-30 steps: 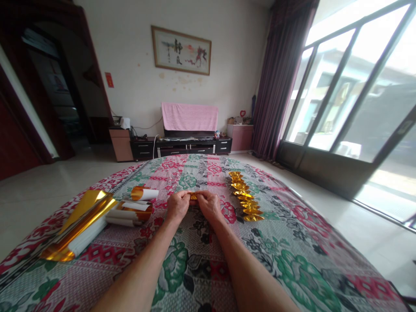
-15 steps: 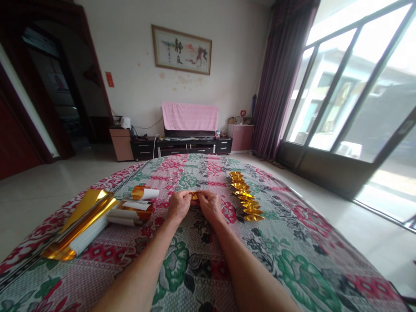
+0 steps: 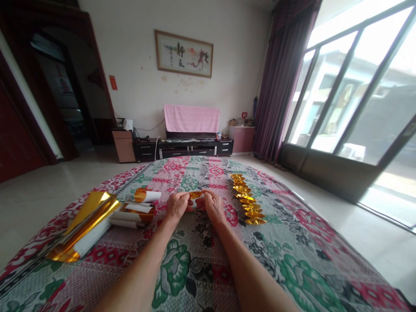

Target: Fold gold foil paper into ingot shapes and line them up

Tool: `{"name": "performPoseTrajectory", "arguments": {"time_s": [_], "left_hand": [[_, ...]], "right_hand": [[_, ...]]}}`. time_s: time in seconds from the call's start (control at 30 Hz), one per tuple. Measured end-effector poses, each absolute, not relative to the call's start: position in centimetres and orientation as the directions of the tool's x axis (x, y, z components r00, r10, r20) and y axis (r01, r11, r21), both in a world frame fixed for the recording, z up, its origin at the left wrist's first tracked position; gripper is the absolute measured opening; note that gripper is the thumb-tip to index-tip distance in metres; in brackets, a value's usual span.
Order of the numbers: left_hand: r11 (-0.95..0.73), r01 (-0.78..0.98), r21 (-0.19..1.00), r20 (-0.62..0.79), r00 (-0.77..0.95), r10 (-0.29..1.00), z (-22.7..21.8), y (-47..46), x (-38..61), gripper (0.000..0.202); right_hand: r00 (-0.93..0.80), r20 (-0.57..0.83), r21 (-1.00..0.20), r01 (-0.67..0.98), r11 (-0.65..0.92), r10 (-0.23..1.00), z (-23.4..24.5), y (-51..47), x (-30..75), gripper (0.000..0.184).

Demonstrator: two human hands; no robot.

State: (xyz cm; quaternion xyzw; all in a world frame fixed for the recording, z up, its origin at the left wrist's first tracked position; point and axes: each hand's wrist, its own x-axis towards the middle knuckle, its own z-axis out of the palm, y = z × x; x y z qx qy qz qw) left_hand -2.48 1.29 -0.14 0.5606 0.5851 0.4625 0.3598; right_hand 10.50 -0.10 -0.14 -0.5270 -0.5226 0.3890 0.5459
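Between my two hands is a small folded gold foil paper ingot, pointed at its ends. My left hand pinches its left tip, and my right hand pinches the right tip. Both hands are just above the flowered tablecloth. To the right lies a row of several finished-looking gold paper ingots, close together. A stack of gold foil paper sheets, curled and white on the back, lies to the left. Beside it are smaller curled sheets and one gold-and-white sheet.
Beyond the table's far edge stands a low black TV cabinet with a pink cloth over the screen. A purple curtain and glass doors are at the right. A dark doorway is at the left.
My hands have drawn slightly apart, and more of the gold paper ingot shows between them. The whole view has shifted slightly down and to the right.
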Motion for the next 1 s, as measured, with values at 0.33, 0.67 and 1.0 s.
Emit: {"name": "performPoseTrajectory", "arguments": {"time_s": [0.33,0.67,1.0], "left_hand": [[0.044,0.281,0.959,0.006,-0.175,0.985,0.5,1.2,-2.6,0.025],[0.019,0.242,0.970,0.022,-0.167,0.986,0.2,1.2,-2.5,0.036],[0.007,0.070,0.998,0.004,-0.151,0.989,0.0,1.0,-3.0,0.034]], "right_hand": [[0.103,0.401,-0.828,0.466,0.313,0.910,-1.2,0.1,10.6,0.028],[0.104,0.361,-0.876,0.380,0.298,0.927,-1.3,0.2,10.6,0.026],[0.137,0.270,-0.953,0.183,0.243,0.953,-1.8,0.8,10.8,0.027]]}}
